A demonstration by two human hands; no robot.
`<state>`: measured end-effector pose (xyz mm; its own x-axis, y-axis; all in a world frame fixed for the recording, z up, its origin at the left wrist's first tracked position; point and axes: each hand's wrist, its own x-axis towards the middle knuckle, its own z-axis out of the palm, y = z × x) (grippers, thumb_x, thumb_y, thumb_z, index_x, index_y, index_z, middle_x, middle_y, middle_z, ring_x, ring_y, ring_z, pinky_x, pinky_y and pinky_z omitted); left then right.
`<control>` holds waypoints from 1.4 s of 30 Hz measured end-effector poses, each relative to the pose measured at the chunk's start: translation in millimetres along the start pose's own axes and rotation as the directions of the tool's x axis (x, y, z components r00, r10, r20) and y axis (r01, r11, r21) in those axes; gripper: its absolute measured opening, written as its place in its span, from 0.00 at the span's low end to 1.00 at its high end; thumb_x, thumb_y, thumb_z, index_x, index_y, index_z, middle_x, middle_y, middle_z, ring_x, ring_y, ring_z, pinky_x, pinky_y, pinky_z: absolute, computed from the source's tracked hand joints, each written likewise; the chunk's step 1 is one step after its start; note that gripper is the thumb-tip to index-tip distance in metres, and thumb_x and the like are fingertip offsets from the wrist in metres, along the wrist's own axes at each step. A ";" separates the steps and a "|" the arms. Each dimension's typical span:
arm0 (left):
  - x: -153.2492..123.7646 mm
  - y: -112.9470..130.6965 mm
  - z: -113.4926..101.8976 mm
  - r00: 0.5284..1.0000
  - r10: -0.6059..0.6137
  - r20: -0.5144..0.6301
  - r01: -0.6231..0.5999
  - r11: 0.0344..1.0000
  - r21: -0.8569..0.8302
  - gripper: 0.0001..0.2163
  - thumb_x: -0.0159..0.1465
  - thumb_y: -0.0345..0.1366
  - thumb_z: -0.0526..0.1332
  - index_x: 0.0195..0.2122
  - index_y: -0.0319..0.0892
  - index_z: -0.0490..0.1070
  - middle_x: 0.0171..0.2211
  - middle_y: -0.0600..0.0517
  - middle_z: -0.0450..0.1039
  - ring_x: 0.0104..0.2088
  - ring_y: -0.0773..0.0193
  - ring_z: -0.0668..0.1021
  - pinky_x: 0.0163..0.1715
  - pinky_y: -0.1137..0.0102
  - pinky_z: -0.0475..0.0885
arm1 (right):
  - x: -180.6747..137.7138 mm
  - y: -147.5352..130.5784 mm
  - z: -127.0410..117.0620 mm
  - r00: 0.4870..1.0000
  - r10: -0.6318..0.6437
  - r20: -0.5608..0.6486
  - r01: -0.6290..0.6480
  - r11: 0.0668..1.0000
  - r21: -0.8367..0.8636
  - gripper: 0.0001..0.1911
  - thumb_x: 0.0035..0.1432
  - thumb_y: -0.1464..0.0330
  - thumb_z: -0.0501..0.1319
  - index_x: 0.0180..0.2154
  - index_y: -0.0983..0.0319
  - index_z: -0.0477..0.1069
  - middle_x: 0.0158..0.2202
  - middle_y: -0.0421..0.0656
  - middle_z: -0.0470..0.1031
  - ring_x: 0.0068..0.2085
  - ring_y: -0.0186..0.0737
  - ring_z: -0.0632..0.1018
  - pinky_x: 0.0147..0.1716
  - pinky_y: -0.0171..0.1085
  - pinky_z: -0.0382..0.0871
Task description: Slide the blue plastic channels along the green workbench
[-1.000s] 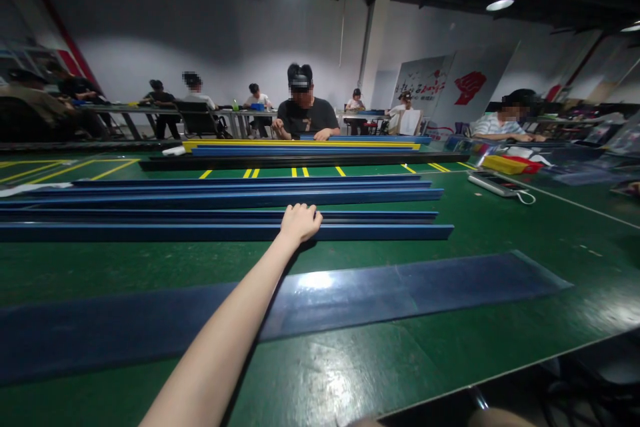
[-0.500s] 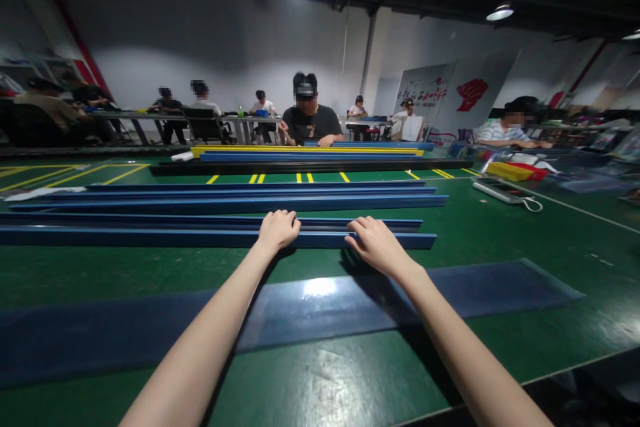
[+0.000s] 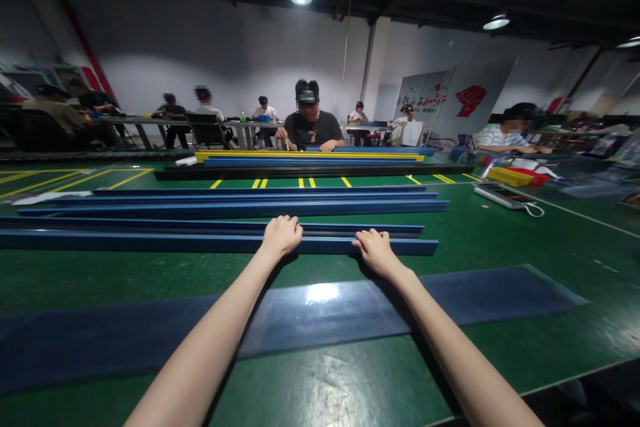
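A long blue channel strip [image 3: 165, 241] lies across the green table in front of me. My left hand [image 3: 283, 236] is closed over its near wall, fingers curled over the top edge. To the right, my right hand [image 3: 374, 250] grips the same wall near the strip's right end, with the fingers bent over it. The fingertips of both hands are partly hidden inside the channel. Nearer to me, under my forearms, a long clear bluish plastic sheet [image 3: 320, 313] lies flat and reflects the lamp.
Beyond the strip lie more blue strips [image 3: 320, 205], then a black strip [image 3: 320, 171] and a yellow strip [image 3: 310, 157]. A person [image 3: 313, 127] sits across the table [image 3: 500, 233]. At right are a white device with a cord [image 3: 505, 199] and a yellow tray [image 3: 510, 177].
My right hand has come down and closed onto the blue channel strip's near wall. The left hand stays on the strip. The view has tilted up slightly.
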<state>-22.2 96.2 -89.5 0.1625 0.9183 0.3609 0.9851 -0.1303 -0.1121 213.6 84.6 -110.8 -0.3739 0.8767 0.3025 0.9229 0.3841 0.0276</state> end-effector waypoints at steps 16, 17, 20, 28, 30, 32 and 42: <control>-7.4 -28.7 -0.2 0.999 -0.027 0.035 0.025 0.998 0.057 0.15 0.61 0.34 0.43 0.35 0.40 0.69 0.35 0.47 0.73 0.38 0.58 0.74 0.36 0.67 0.65 | 10.4 -30.6 -3.4 0.999 -0.037 0.032 0.037 0.999 -0.017 0.14 0.63 0.65 0.45 0.34 0.62 0.66 0.36 0.44 0.73 0.39 0.41 0.68 0.33 0.38 0.49; -8.1 -30.7 -0.3 0.999 -0.031 0.037 0.029 0.998 0.060 0.15 0.61 0.34 0.43 0.35 0.40 0.69 0.35 0.47 0.73 0.38 0.58 0.74 0.36 0.67 0.65 | 11.2 -33.1 -3.7 0.999 -0.039 0.035 0.040 0.999 -0.024 0.14 0.63 0.65 0.45 0.35 0.62 0.66 0.36 0.44 0.73 0.39 0.42 0.68 0.34 0.38 0.49; -9.6 -31.8 -1.1 0.998 -0.042 0.053 0.039 0.998 0.053 0.15 0.61 0.35 0.43 0.35 0.40 0.69 0.35 0.47 0.73 0.38 0.58 0.74 0.36 0.67 0.65 | 11.9 -36.6 -4.7 0.998 -0.040 0.043 0.042 0.998 -0.036 0.14 0.63 0.65 0.44 0.36 0.62 0.66 0.37 0.44 0.73 0.39 0.42 0.69 0.34 0.38 0.50; -2.7 6.3 -13.5 0.999 0.021 0.043 -0.017 0.997 -0.078 0.16 0.63 0.39 0.43 0.42 0.42 0.68 0.41 0.47 0.71 0.43 0.58 0.71 0.42 0.64 0.62 | 7.7 -30.5 -9.2 0.996 -0.086 0.024 0.085 0.996 0.014 0.14 0.63 0.64 0.45 0.38 0.63 0.66 0.38 0.46 0.72 0.40 0.42 0.69 0.37 0.38 0.54; 2.9 23.8 -18.9 0.997 0.068 0.042 -0.062 0.990 -0.130 0.16 0.64 0.39 0.43 0.42 0.42 0.67 0.41 0.47 0.71 0.43 0.57 0.71 0.41 0.64 0.62 | 5.4 -20.4 -12.0 0.988 -0.157 0.001 0.157 0.986 0.053 0.13 0.62 0.64 0.47 0.39 0.63 0.66 0.38 0.47 0.71 0.41 0.42 0.68 0.38 0.37 0.56; 8.8 41.4 -22.2 0.993 0.113 0.031 -0.106 0.980 -0.170 0.16 0.64 0.40 0.43 0.42 0.41 0.67 0.42 0.47 0.70 0.43 0.57 0.71 0.40 0.64 0.62 | 1.8 -4.7 -14.0 0.988 -0.149 -0.037 0.151 0.985 0.084 0.13 0.61 0.63 0.47 0.39 0.62 0.66 0.39 0.47 0.70 0.41 0.42 0.68 0.39 0.37 0.57; 14.6 70.4 1.4 0.996 0.061 0.071 -0.045 0.976 -0.212 0.20 0.63 0.45 0.43 0.42 0.38 0.67 0.42 0.42 0.71 0.45 0.53 0.70 0.44 0.59 0.61 | -13.2 58.4 13.5 0.968 0.139 -0.208 -0.131 0.990 0.052 0.24 0.60 0.56 0.44 0.52 0.61 0.61 0.53 0.46 0.64 0.56 0.46 0.59 0.52 0.47 0.47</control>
<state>49.5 101.0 -93.5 0.2179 0.9330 0.2863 0.9664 -0.2473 0.0703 271.2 99.4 -125.9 -0.2146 0.8422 0.4946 0.9580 0.2802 -0.0615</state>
